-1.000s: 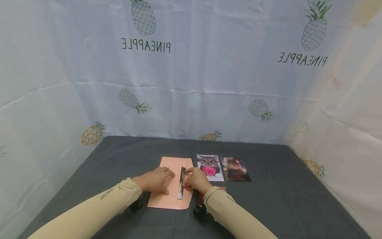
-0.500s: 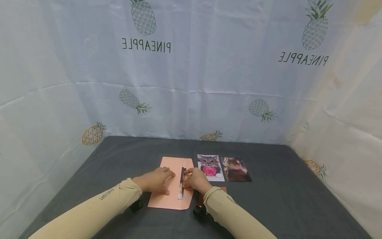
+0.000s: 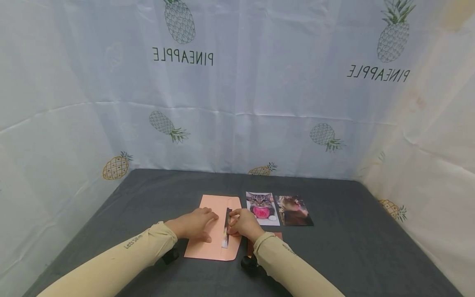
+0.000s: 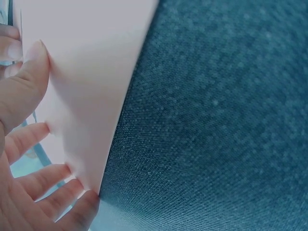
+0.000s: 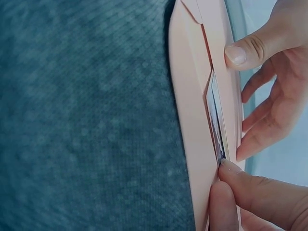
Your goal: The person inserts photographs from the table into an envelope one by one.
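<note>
A peach-pink envelope lies on the dark table, its long opening toward the right side. Out of that opening shows a narrow strip of a photo; the rest of it is hidden inside. My left hand rests on the envelope with spread fingers, and in the left wrist view its thumb lies on the paper. At the opening, my right hand pinches the photo's edge between thumb and forefinger. The right wrist view shows that photo strip standing slightly out between the envelope's two layers.
Right of the envelope lie a cat photo and a darker brown photo. A reddish-brown flat piece is partly hidden under my right wrist. A white pineapple-print curtain surrounds the dark table.
</note>
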Tool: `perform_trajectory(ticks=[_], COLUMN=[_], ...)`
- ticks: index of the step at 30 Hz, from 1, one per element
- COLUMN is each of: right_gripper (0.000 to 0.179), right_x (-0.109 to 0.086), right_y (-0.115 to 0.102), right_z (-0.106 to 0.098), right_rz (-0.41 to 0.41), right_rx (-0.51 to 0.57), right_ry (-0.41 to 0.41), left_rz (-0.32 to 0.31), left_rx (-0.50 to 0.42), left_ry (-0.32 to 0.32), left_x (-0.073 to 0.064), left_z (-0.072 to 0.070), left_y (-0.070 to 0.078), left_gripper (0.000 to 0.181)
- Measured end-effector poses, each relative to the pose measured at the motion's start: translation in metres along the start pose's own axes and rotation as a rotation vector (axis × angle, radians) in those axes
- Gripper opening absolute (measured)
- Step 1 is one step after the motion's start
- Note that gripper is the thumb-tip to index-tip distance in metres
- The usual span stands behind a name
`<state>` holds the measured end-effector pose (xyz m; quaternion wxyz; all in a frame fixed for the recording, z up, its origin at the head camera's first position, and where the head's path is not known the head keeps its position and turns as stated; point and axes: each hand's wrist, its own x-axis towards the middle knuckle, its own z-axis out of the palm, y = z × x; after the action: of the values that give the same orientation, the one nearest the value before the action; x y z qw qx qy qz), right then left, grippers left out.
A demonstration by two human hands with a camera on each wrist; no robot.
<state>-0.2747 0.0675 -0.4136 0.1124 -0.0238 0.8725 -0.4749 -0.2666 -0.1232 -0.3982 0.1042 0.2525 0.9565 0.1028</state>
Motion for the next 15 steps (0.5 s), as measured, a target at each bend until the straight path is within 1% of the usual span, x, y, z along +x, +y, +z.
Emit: perform_trajectory(ticks=[4, 7, 15], right_gripper=[0.05, 0.05, 0.049], right_x=[0.0, 0.0, -0.005], right_y=[0.001, 0.002, 0.001], right_z=[-0.001, -0.003, -0.017], right_rz=[0.001, -0.008, -0.097], right_rx=[0.013, 0.05, 0.119], right_ry=[-0.015, -0.038, -0.089], left_rz=[0.0, 0.0, -0.013], left_rx=[-0.001, -0.003, -0.01], left_ry=[0.001, -0.002, -0.008], left_x=[0.0, 0.0, 0.0], left_z=[-0.001, -0.001, -0.001], left_y=[0.0, 0.0, 0.0], left_gripper=[0.061, 0.061, 0.061])
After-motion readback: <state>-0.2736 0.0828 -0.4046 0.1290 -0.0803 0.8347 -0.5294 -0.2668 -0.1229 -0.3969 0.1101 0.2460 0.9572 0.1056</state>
